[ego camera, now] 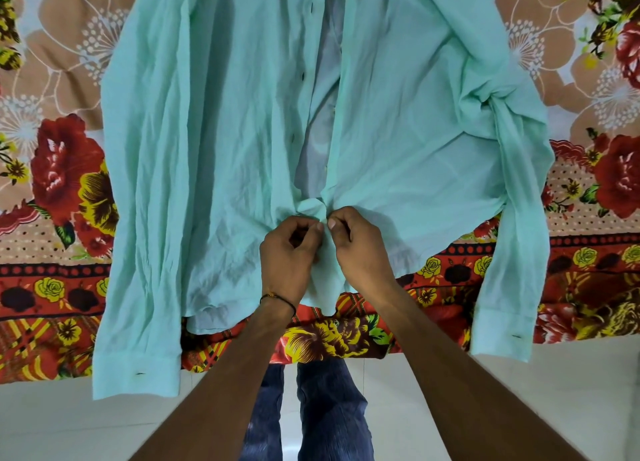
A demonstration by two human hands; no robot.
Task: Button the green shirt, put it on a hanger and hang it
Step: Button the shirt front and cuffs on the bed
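While the pale green, wrinkled fabric shirt (221, 121) lies front-up on the floral red-and-brown bedsheet (52, 169), hem toward six o'clock, the left hand (289, 256) and right hand (360, 249) meet low on its front opening; both sets of fingers pinch the bunched edges there; toward twelve o'clock the front gapes unfastened; buttoning looks barely begun; no hanger shows.

A plain mint-green shirt (214, 131), paler grey-green inside, against a bedsheet (62, 169) printed with red roses, yellow blooms and large tan flowers on white. Near the shirt's hem the print turns to a red band with yellow roses. Below the shirt: dark blue jeans (329, 408), cream floor (519, 391).
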